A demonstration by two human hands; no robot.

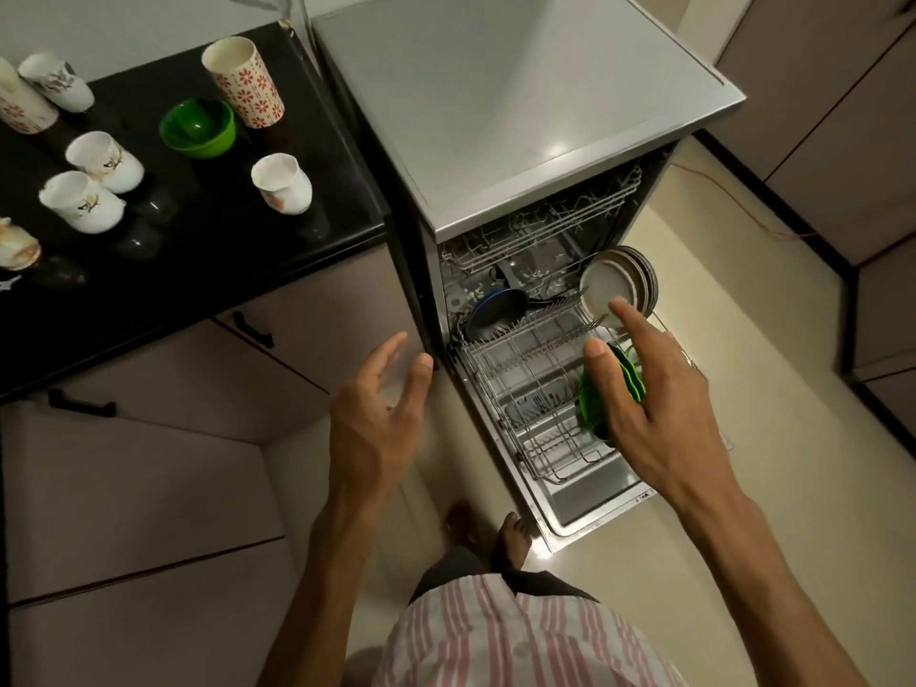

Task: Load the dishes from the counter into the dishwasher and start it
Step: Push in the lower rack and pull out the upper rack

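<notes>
Beside the black counter stands the dishwasher, door dropped open and its lower rack pulled out over the door. At the rack's back right corner, a row of pale plates stands on edge; at its back left, a dark blue pan leans with its handle pointing right. The upper rack sits inside the machine above them. Along the rack's right side, green bowls stand on edge, partly hidden behind the right hand, which hovers over them, fingers spread and straight, gripping nothing. The left hand hangs in front of the cabinet, just left of the rack, fingers loosely fanned, empty too. Up on the counter: a tall flower-patterned tumbler near the back right corner, a green bowl just left of it, a white cup nearer the right edge, and more white cups further left.
</notes>
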